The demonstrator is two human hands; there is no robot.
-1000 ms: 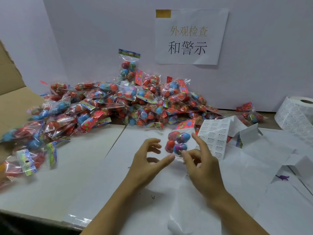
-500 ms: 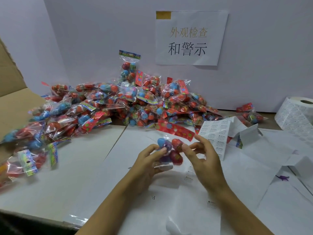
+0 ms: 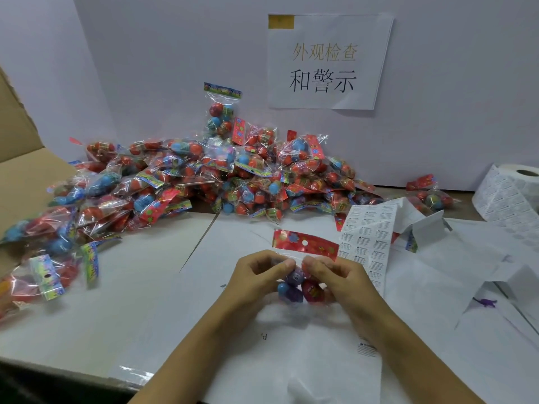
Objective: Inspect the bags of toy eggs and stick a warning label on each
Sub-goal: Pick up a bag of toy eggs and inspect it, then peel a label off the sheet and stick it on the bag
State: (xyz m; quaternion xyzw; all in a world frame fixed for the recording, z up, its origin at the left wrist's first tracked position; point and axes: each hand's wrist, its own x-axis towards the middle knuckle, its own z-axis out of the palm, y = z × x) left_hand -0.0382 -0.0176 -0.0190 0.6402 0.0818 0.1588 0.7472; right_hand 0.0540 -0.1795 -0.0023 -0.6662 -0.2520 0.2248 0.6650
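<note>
A clear bag of toy eggs (image 3: 294, 287) with a red header card is upright in front of me, purple, blue and red eggs showing between my hands. My left hand (image 3: 256, 275) grips its left side and my right hand (image 3: 335, 275) grips its right side, thumbs meeting just under the header. A strip of warning labels (image 3: 367, 243) hangs on its backing paper just right of the bag. A big pile of egg bags (image 3: 204, 182) lies behind.
A label roll (image 3: 513, 193) stands at the far right. Spent backing paper (image 3: 437, 287) covers the table's right side, with a small purple toy (image 3: 485, 302) on it. A cardboard box flap (image 3: 17, 176) rises at the left. A paper sign (image 3: 326, 62) hangs on the wall.
The bag has been turned upright and pulled nearer to me, its red header now on top. Both hands have closed round its sides.
</note>
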